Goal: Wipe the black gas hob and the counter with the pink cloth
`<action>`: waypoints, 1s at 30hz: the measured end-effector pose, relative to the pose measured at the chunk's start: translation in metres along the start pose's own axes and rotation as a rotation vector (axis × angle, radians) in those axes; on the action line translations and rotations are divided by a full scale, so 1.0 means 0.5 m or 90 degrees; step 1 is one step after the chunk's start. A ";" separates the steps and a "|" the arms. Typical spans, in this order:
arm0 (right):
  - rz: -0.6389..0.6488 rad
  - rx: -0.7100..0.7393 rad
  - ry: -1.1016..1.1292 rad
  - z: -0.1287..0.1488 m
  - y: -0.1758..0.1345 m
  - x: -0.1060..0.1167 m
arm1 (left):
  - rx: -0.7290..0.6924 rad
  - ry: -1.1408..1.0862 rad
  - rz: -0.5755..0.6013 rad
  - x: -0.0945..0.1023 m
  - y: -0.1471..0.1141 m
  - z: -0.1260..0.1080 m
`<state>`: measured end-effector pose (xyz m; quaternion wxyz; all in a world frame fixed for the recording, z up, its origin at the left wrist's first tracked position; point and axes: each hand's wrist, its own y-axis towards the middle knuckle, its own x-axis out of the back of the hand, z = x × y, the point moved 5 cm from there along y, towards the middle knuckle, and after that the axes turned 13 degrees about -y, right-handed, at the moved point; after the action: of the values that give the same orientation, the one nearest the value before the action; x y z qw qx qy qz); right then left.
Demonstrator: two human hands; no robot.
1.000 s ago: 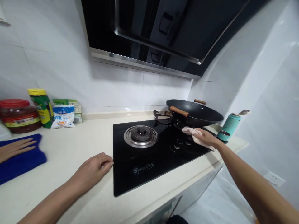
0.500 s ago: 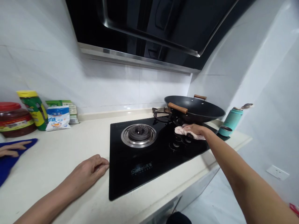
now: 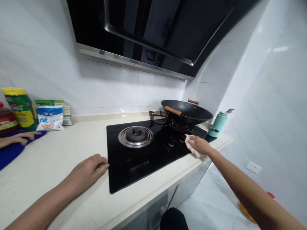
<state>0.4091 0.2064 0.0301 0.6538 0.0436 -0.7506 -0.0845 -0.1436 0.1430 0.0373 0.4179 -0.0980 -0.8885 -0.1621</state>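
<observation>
A pale pink cloth lies under my right hand, whose fingers are closed on it. It covers the right front edge of the black glass cooktop, beside the control knobs. My left hand rests on the counter with curled fingers, its fingertips at the cooktop's left edge and nothing visible in them. Behind the right hand, a black wok with wooden handles sits on the right burner. The left burner is uncovered.
At the far left, another person's hand presses on a blue cloth. Near it stand a white-and-blue packet, a green-and-yellow bottle and a red-labelled jar. A turquoise flask stands right of the wok. Overhead hangs a range hood.
My right hand has drawn the cloth from near the wok toward the cooktop's front right edge. The other person's hand has slid right with the blue cloth. My view has shifted slightly.
</observation>
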 end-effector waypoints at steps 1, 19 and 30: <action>-0.001 -0.003 -0.005 0.010 -0.016 0.002 | -0.004 0.003 -0.001 0.001 -0.001 -0.005; -0.180 0.036 0.433 0.119 0.013 0.140 | -0.016 -0.008 -0.021 0.004 -0.021 -0.028; -0.033 0.021 0.207 0.212 0.248 0.046 | 0.015 -0.012 0.002 0.000 -0.018 -0.020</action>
<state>0.3064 0.3313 0.0613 0.7637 0.0868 -0.6345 -0.0811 -0.1390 0.1309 0.0414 0.4108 -0.0960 -0.8942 -0.1499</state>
